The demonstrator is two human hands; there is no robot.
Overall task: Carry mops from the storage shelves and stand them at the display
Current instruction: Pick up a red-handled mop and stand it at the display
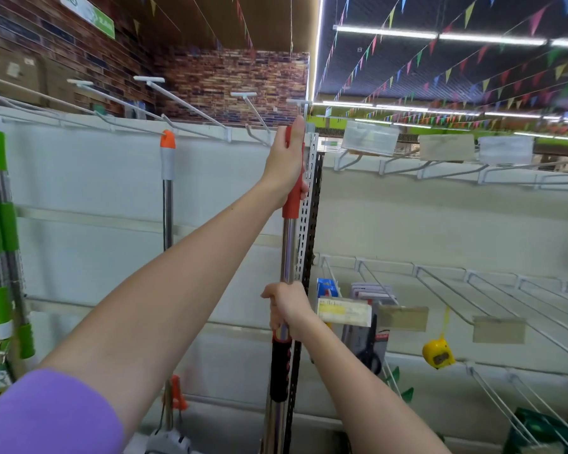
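Nearest, the right hand is wrapping around the steel shaft of the mop, just above its black sleeve. Higher up, the left hand is clasping the red handle end. Mop standing upright against the perforated shelf post. Beyond, an orange-tipped mop is hanging from a wire hook.

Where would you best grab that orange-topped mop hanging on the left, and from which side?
Take the orange-topped mop on its bare steel shaft just under the grey collar, coming from the front. It hangs upright against the white back panel, so only the front and sides are open. The shaft is thin and round, so fingers wrap it easily. Both hands are busy now: the left hand and right hand hold the red mop.
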